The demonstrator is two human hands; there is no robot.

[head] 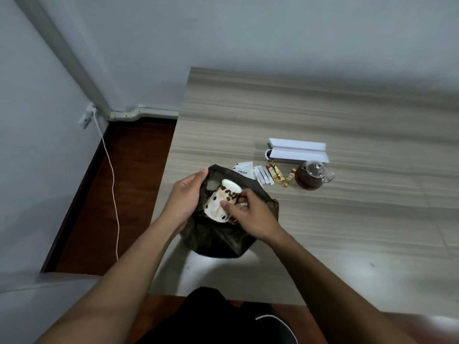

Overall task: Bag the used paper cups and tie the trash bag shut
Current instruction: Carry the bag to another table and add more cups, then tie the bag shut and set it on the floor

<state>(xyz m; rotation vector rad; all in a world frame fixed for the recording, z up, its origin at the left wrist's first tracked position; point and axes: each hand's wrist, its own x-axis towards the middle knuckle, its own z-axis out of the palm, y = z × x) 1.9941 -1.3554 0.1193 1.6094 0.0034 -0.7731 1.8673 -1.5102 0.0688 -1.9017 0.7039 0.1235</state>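
Two hands at the bag (218, 239), near the bench's (323, 219) left edge. Left hand (185, 197) fingers pinch the rim open; right hand (250, 214) fingers grip a cup (222, 199), tilted, partly inside the mouth. Risk: thin, limp black film could slip from the pinch and fold shut, so the cup catches on the rim. Cup is stiff paper, tapered, cream with a bean print. Bag glossy, crinkled.
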